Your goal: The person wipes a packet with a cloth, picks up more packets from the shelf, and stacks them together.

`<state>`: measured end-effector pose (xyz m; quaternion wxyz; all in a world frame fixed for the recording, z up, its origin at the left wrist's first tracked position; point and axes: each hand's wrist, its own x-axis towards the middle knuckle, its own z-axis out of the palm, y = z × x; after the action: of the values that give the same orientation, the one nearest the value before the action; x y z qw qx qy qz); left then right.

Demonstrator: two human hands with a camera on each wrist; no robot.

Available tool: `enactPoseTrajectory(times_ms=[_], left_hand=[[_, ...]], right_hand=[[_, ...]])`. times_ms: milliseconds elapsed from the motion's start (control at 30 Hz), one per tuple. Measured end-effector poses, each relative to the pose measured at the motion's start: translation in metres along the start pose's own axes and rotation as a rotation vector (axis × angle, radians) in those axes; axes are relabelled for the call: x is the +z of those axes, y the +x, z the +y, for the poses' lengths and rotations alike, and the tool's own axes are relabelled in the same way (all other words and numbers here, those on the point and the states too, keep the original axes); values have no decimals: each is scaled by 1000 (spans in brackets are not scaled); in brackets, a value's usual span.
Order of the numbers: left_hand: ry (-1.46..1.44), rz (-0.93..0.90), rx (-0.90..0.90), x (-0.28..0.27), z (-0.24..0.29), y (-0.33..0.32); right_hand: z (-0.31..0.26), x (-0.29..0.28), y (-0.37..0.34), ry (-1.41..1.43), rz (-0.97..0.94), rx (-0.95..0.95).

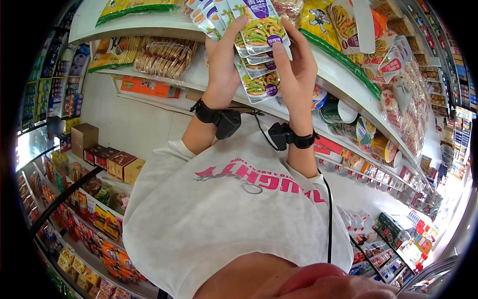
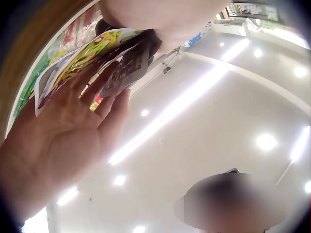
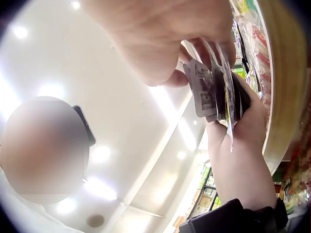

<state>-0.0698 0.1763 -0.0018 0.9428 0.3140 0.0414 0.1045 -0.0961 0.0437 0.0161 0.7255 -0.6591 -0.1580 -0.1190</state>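
Note:
Several flat snack packets [image 1: 261,32], white with purple lettering and a picture of yellow strips and green pods, are held in an overlapping stack before the shelf. My left hand [image 1: 222,67] grips their left side, its thumb over the front. From the other side my right hand [image 1: 300,67] holds the stack, thumb pressed on the front packet and fingers behind. More packets fan out at the upper left of the stack. In the right wrist view the packets [image 3: 204,90] show edge-on, with a grey printed back.
Behind the hands runs a curved white shelf [image 1: 134,34] with yellow bags [image 1: 318,22] and clear-wrapped food [image 1: 164,56]. An open display box [image 1: 348,25] stands at the right. Tubs [image 1: 338,110] sit on the shelf below. Stocked racks [image 1: 94,214] line the left.

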Motion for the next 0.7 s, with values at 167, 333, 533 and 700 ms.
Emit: enactPoseTrajectory(times_ms=[167, 333, 533, 700], left_hand=[[-43, -8, -23, -1, -1, 3], [74, 27, -28, -4, 10, 4], [47, 47, -18, 7, 23, 2], [31, 85, -81, -14, 20, 9]], right_hand=[[-1, -2, 0, 0, -2, -8], [-9, -20, -6, -54, -102, 233], [-10, -31, -18, -39, -303, 384], [-13, -34, -20, 23, -322, 441]])
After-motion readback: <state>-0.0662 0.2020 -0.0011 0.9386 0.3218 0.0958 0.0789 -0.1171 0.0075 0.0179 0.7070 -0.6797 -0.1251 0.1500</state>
